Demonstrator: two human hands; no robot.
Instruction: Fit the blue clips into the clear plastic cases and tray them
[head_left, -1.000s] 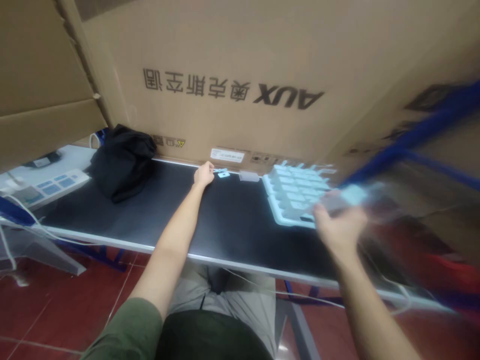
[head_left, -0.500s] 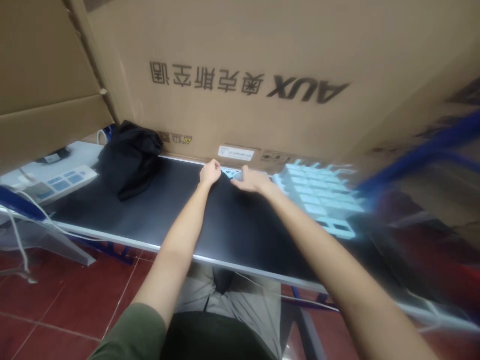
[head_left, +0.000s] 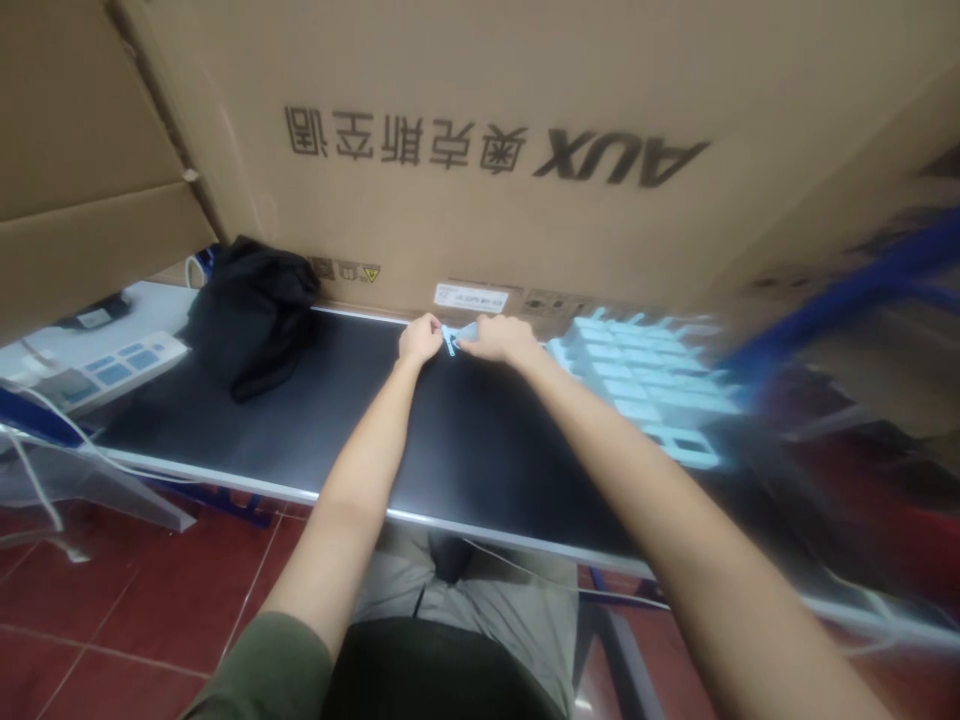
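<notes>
A big brown box [head_left: 420,60] stands up like a wall right behind the back edge of the black surface [head_left: 480,450]. Its big dark letters are upside down, and a white label [head_left: 471,298] sits low on it, just past my hands. A crumpled black cloth [head_left: 251,310] lies near the back left corner. Farther left, past the cloth, is a white panel with blue parts [head_left: 124,368]. On the right, by the back edge, a light blue tray [head_left: 637,370] with rows of bumps looks blurry, and my right arm covers some of it. A blue bar [head_left: 840,290] slants up behind the right end.

The thin blue piece [head_left: 449,341] is near the middle of the back edge. Its long part leans a bit, with the low end toward the front edge and a little to the right.

My left hand [head_left: 421,339] pinches its top end, so the piece sits just right of those fingers. My right hand [head_left: 502,338] is closed on a pale blue piece [head_left: 467,332], which pokes out to the left. The two pieces are so close that I cannot tell if they touch.
</notes>
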